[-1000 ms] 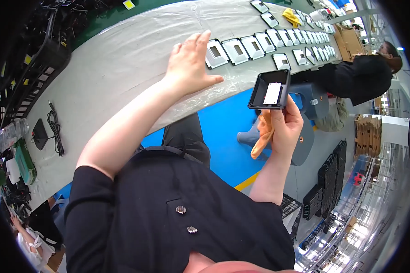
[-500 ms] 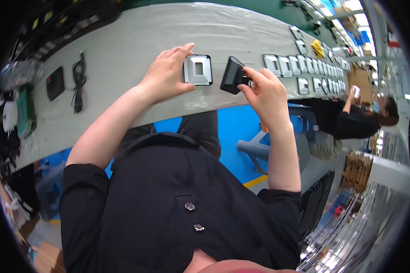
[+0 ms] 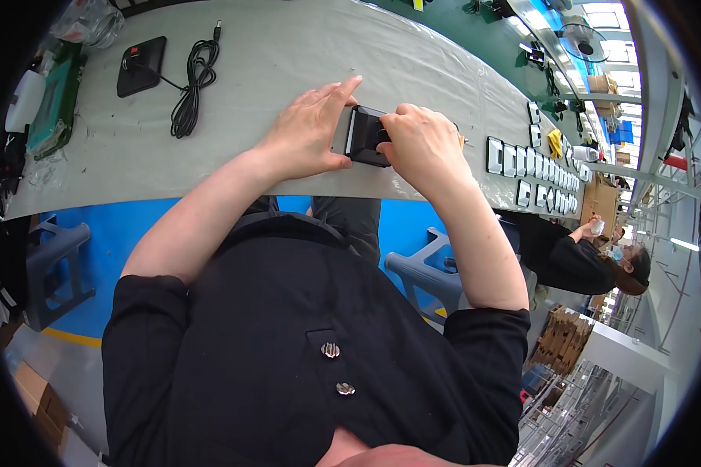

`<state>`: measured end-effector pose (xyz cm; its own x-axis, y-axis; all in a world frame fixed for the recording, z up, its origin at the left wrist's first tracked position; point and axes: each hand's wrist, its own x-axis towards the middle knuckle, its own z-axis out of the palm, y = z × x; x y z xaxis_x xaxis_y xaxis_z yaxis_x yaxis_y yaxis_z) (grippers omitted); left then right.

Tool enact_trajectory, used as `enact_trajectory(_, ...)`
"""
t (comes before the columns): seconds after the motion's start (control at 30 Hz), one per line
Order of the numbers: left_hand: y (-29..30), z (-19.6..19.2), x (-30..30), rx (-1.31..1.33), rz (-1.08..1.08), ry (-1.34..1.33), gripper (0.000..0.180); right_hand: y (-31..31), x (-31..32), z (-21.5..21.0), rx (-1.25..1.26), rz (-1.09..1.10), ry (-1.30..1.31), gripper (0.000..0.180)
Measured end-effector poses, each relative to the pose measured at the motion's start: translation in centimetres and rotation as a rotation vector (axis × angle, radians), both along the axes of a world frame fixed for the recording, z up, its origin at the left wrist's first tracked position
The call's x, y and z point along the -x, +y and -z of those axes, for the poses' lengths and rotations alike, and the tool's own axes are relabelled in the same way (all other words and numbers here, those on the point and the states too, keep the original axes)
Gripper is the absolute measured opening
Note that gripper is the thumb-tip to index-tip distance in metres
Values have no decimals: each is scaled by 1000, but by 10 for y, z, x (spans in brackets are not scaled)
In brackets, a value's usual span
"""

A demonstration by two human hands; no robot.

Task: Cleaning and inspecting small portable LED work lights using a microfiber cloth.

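A black, square, bevelled housing (image 3: 368, 134) sits on the table in front of me, over the silver-grey frame piece, of which only a thin pale edge shows along its left side. My right hand (image 3: 428, 146) grips the housing from its right, thumb and fingers bent onto its top. My left hand (image 3: 310, 134) lies just left of it, fingers stretched and thumb spread away, holding nothing. Whether the left fingertips touch the piece, I cannot tell.
A black square device (image 3: 142, 66) and its coiled black cable (image 3: 196, 86) lie at the left. Farther left is a green tray (image 3: 56, 109). Rows of silver-grey frames (image 3: 514, 159) and a yellow cloth (image 3: 554, 143) are at the right. A co-worker (image 3: 576, 261) sits beyond.
My right hand has brought the black housing left and down onto the silver-grey frame. The left hand stays spread beside it. The head view has shifted, showing more of the left table end.
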<state>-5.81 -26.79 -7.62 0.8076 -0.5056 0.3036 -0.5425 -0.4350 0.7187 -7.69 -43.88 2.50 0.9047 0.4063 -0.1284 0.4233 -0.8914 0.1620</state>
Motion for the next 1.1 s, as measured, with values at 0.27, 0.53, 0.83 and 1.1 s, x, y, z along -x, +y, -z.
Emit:
enact_trajectory(0.27, -1, -3, -1, -42, 9, 39, 104, 4, -3, -2, -8, -4, 37, 15)
enact_trajectory(0.53, -1, -5, -2, -93, 36, 27, 103, 1, -8, -7, 52, 16, 151, 17)
enact_trajectory(0.83, -8, -7, 8, -164, -119, -109, 69, -12, -16, 0, -197, -24, 171, 21)
enact_trajectory(1.1, -11, -13, 12, -245, -95, -80, 68, -37, -6, 15, -606, 184, 235, 39)
